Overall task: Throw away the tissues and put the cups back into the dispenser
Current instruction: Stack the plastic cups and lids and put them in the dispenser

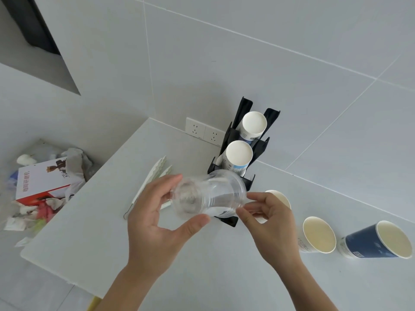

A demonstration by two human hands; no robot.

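A clear plastic cup (211,195) lies on its side in the air, just in front of the black cup dispenser (258,144). My left hand (157,218) grips the cup around its base end, thumb below and fingers above. My right hand (269,223) pinches the cup's rim at the right. Two white paper cups (239,153) sit bottom-up in the dispenser's upper slots. To the right on the counter stand a white cup (281,197), partly hidden by my right hand, a second white cup (318,234) and a dark blue cup (379,240).
A bin (45,182) at the left, below the counter edge, holds crumpled tissues and a red and white box. Folded white paper pieces (155,176) lie on the white counter (101,232) left of the dispenser. Wall sockets (204,131) sit behind it.
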